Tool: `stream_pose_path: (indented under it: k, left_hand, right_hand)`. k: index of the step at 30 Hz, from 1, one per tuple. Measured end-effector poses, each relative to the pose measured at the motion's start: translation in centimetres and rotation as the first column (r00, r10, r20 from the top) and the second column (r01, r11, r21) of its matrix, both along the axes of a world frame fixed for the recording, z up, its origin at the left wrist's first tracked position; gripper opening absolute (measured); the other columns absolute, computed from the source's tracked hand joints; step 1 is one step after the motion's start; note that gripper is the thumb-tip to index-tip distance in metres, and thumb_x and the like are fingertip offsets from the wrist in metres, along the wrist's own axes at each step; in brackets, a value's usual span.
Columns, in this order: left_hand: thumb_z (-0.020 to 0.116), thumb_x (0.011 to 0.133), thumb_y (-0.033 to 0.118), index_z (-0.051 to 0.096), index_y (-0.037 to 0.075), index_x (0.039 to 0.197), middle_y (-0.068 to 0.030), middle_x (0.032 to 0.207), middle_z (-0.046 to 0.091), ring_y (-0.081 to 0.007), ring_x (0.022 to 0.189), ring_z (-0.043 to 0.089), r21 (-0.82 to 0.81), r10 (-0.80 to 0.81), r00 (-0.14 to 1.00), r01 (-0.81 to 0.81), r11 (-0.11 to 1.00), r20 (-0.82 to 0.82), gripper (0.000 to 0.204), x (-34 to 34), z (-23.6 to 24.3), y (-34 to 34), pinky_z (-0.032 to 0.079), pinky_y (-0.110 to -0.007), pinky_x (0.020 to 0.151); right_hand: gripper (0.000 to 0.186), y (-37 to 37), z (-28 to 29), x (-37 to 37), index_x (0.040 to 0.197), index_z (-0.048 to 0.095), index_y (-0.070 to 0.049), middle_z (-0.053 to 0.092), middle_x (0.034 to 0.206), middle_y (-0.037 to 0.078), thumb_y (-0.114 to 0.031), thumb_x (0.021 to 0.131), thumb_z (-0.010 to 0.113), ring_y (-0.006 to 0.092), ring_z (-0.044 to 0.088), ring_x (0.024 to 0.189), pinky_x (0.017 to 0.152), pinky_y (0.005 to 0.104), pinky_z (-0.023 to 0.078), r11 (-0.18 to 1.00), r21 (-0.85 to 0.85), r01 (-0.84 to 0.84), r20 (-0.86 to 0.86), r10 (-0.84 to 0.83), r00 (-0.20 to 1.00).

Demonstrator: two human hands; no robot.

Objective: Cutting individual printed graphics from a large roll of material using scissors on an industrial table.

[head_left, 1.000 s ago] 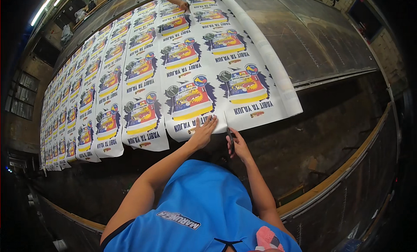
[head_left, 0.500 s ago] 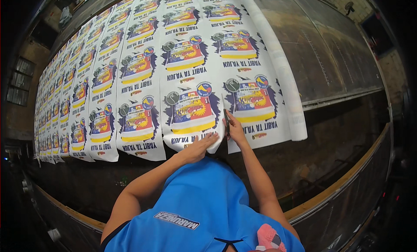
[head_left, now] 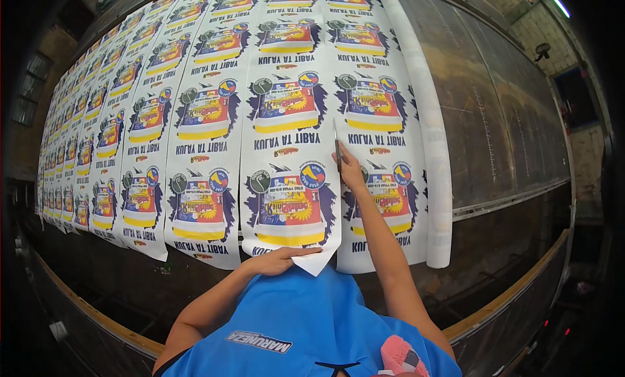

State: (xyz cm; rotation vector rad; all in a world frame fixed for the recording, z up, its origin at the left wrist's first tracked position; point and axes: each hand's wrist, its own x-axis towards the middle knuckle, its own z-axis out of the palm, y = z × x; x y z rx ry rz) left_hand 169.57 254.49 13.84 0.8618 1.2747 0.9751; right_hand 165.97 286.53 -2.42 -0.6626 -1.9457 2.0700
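From the head view, my right hand (head_left: 350, 170) is now well up the printed sheet (head_left: 290, 161), gripping the dark-handled scissors (head_left: 338, 154), their blades pointing away from me. Half a second ago they were beside the nearest print of the left strip; now they are beyond it, next to the row behind, and a second ago they were only at the near edge. So the slit reaches farther in, and the nearest print stands parted from its right-hand neighbour, with a thin dark gap between them at the near end.

My left hand (head_left: 273, 261) lies at the near edge of the strip left of the slit, fingers over the print's lower lettering. Beside it a white corner (head_left: 315, 262) is turned up, in front of my blue top (head_left: 293, 312). I can't tell whether these fingers pinch the sheet or just press it.

The sheet spreads left and far; on its right runs a long white roll (head_left: 437, 175), then the bare dark tabletop (head_left: 469, 110).
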Motion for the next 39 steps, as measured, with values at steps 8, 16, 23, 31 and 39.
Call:
stream_pose_path:
  k: [8,16,23,31,39]
  left_hand:
    - [0.058,0.101,0.014,0.043,0.006,0.148,-0.0129,0.143,0.051,-0.0239,0.131,0.051,-0.501,0.537,0.555,-0.232,0.834,0.636,0.051,-4.2,-4.3,-5.3,0.046,-0.038,0.104]
    - [0.059,0.097,0.005,0.043,-0.010,0.141,-0.0196,0.138,0.055,-0.0294,0.130,0.053,-0.485,0.551,0.278,-0.274,0.830,0.786,0.050,-6.8,-4.9,-9.9,0.042,-0.043,0.110]
    - [0.061,0.095,0.001,0.048,-0.011,0.137,-0.0201,0.137,0.057,-0.0299,0.129,0.055,-0.588,0.650,0.177,-0.300,0.751,0.739,0.046,-6.6,-5.3,-11.2,0.042,-0.042,0.110]
    - [0.063,0.094,0.001,0.050,-0.011,0.136,-0.0198,0.136,0.058,-0.0298,0.127,0.056,-0.602,0.679,0.132,-0.363,0.711,0.722,0.045,-5.9,-5.1,-11.3,0.043,-0.042,0.110]
    - [0.063,0.094,0.003,0.050,-0.010,0.136,-0.0189,0.135,0.058,-0.0287,0.126,0.057,-0.646,0.720,0.201,-0.331,0.688,0.664,0.046,-5.7,-4.2,-11.1,0.043,-0.040,0.109]
  right_hand:
    - [0.049,4.7,0.8,-11.0,0.152,0.042,-0.013,0.067,0.115,0.001,-0.011,0.103,0.050,0.0064,0.059,0.092,0.084,0.0197,0.047,0.993,-0.103,0.056,-0.072,-0.063,0.995]
    - [0.051,10.2,0.3,-20.2,0.149,0.048,-0.018,0.068,0.104,-0.002,-0.022,0.100,0.062,0.0045,0.058,0.078,0.064,0.0208,0.047,0.998,0.062,-0.011,0.136,0.003,0.991]
    - [0.057,11.3,2.3,-26.1,0.148,0.049,-0.020,0.063,0.084,-0.006,-0.036,0.097,0.067,0.0023,0.048,0.057,0.045,0.0220,0.036,0.999,-0.036,0.017,0.189,-0.010,0.982]
    - [0.055,12.0,0.3,-26.5,0.149,0.047,-0.017,0.066,0.094,-0.001,-0.028,0.098,0.066,0.0038,0.053,0.071,0.059,0.0206,0.042,0.997,0.073,0.022,0.054,-0.026,0.998]
    - [0.059,15.2,1.9,-30.7,0.151,0.044,-0.015,0.066,0.094,0.000,-0.025,0.097,0.068,0.0046,0.054,0.073,0.061,0.0223,0.043,1.000,-0.016,0.003,0.120,-0.001,0.993]
